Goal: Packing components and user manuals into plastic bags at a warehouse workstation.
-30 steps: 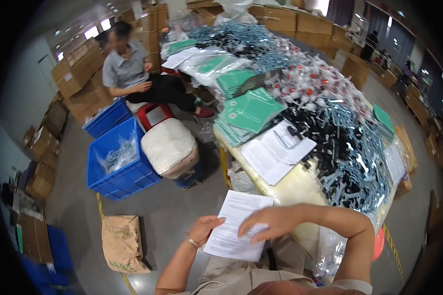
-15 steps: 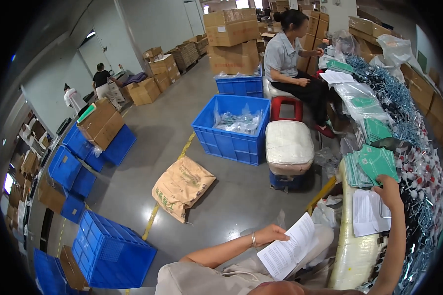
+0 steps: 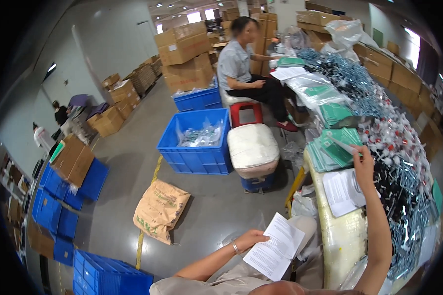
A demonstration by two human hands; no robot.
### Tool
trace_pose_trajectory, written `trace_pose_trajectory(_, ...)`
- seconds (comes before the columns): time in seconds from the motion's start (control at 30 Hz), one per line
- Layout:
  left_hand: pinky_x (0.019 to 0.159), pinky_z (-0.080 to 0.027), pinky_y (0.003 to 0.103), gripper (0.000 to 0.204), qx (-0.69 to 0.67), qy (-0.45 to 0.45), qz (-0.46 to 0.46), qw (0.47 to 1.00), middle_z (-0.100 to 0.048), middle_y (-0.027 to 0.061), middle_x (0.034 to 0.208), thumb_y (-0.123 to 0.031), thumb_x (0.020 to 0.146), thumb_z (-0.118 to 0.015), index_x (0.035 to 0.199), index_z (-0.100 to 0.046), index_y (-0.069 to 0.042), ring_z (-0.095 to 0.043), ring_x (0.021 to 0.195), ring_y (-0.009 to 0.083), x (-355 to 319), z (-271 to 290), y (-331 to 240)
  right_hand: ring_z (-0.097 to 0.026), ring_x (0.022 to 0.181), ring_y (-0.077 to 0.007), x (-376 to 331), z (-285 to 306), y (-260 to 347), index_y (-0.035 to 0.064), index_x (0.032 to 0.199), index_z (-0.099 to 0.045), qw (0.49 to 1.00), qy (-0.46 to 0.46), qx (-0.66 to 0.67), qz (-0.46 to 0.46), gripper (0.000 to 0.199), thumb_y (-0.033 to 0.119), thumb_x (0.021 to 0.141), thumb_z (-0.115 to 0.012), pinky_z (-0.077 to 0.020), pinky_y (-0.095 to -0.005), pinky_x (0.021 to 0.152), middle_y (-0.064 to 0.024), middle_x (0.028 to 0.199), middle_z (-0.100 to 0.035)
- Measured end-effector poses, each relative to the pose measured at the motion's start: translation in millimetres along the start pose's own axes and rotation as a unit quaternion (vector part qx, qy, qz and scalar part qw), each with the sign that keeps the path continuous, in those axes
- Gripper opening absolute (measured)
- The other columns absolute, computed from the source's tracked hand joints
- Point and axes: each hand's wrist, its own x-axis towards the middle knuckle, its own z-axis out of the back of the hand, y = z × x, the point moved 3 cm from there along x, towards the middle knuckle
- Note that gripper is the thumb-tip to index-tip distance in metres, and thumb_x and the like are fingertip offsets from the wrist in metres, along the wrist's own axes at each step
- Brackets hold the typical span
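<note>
My left hand [image 3: 251, 239] grips the edge of a white printed sheet [image 3: 275, 248] above my lap. Out to the right, my right hand [image 3: 363, 164] pinches a thin card [image 3: 343, 145], tilted up over a fanned pile of green cards [image 3: 325, 156]. Beside that wrist, more white printed sheets [image 3: 340, 192] lie on the wrapped, pale yellow bench edge [image 3: 337, 246]. A large heap of silvery-blue metal pieces [image 3: 364, 105], some with red and white ends, spreads along the bench past my right hand.
A seated co-worker [image 3: 238, 61] works farther along the bench. A blue crate [image 3: 194, 160] with clear bags stands near a white-covered stool [image 3: 253, 147]. On the floor lies a brown paper sack [image 3: 161, 211]; blue crates [image 3: 110, 275] and cartons [image 3: 73, 162] line the left.
The view has turned to the right. My right hand has lifted a card off the green pile and tilted it. My left hand still holds the printed sheet.
</note>
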Motion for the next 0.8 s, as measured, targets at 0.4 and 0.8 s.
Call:
trace_pose_trajectory(0.4, 0.059, -0.05, 0.022, 0.017, -0.026, -0.091, -0.003, 0.995, -0.065, 0.0041, 0.081, -0.01, 0.087, -0.054, 0.097, -0.063, 0.0, -0.061, 0.067, 0.0086, 2, 2, 15, -0.061, 0.08, -0.031, -238, -53, 72, 0.0007, 0.099, -0.051, 0.85, 0.488, 0.007, 0.2, 0.02, 0.013, 0.083, -0.051, -0.0494, -0.0376, 0.07, -0.0173, 0.092, -0.061)
trace_pose_trajectory(0.8, 0.053, -0.045, 0.02, 0.038, 0.102, -0.07, 0.015, 0.992, -0.063, 0.0017, 0.079, -0.037, 0.089, -0.054, 0.094, -0.064, -0.001, -0.057, 0.063, 0.0075, -2, 3, 2, -0.053, 0.107, -0.0305, -282, -63, 64, 0.0016, 0.112, -0.048, 0.775, 0.588, 0.073, 0.219, 0.03, 0.017, 0.087, -0.05, -0.0436, -0.037, 0.09, -0.0181, 0.113, -0.055)
